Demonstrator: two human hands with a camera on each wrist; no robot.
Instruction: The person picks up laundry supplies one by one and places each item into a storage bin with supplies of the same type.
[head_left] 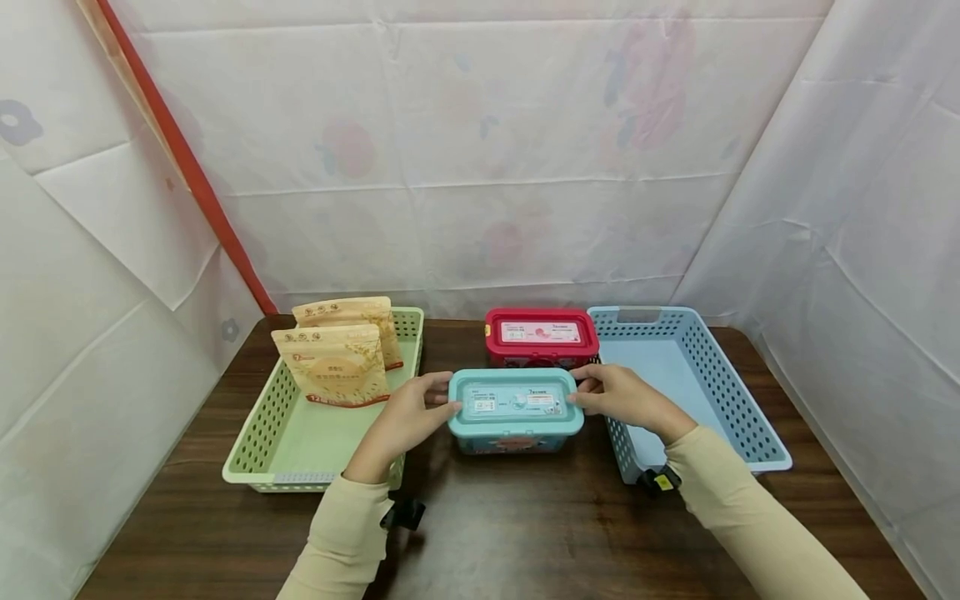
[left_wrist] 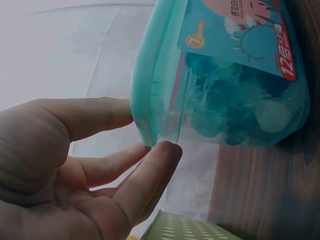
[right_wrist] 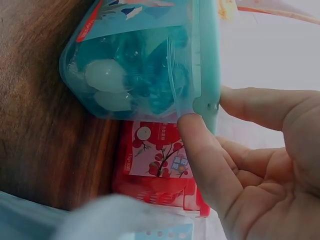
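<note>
A teal lidded plastic box point(head_left: 516, 404) is between my hands, its clear wall showing round teal and white pods point(left_wrist: 235, 105) inside. My left hand point(head_left: 408, 421) pinches its left end, thumb on the lid's edge and fingers below the rim. The right hand point(head_left: 626, 400) grips the opposite end the same way, with its thumb point(right_wrist: 255, 106) on the lid and a fingertip point(right_wrist: 192, 125) under the rim. The lid point(head_left: 517, 392) sits flat on the box. Behind it stands a red lidded box point(head_left: 542, 333) of similar shape. Whether the teal box's base touches the table cannot be told.
At the left, a green basket point(head_left: 307, 450) holds two upright yellow pouches point(head_left: 333, 367) point(head_left: 360, 312). A blue basket point(head_left: 675, 350) is at the right, close to the right forearm. White curtains point(head_left: 480, 208) enclose the dark wooden table point(head_left: 510, 533) at the back and sides.
</note>
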